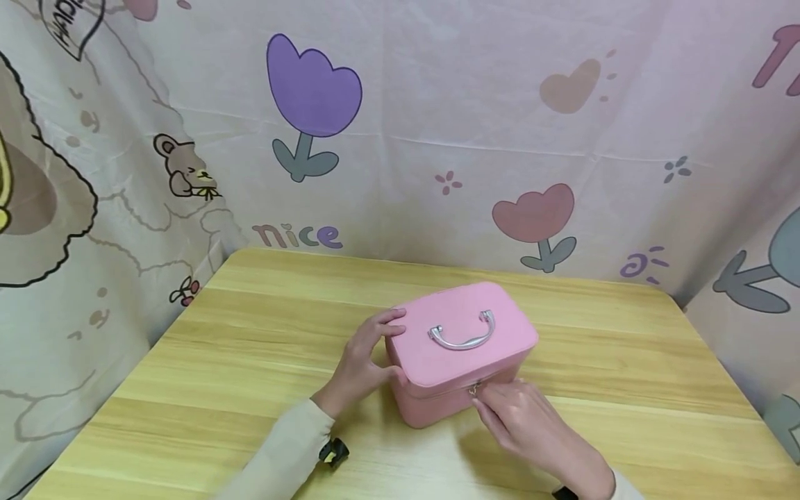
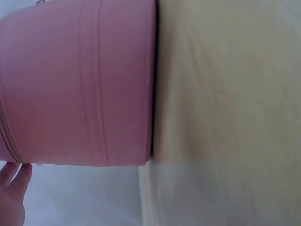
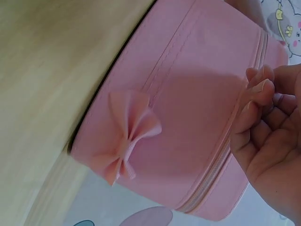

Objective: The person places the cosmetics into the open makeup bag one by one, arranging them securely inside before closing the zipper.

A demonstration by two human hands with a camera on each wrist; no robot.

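Note:
A pink cosmetic case stands on the wooden table, its lid down, with a silver handle on top. My left hand holds the case's left end, fingers over the lid's edge and thumb at the near corner. Two of that hand's fingertips touch the case beside the zipper in the left wrist view. At the front, my right hand pinches at the zipper by a metal pull; its curled fingers partly cover that spot. In the right wrist view, a zipper runs below the lid and a bow decorates the side.
The wooden table extends around the case. A patterned cloth with flowers and bears hangs behind it and along both sides. Each wrist wears a dark strapped device, the left one near the table surface.

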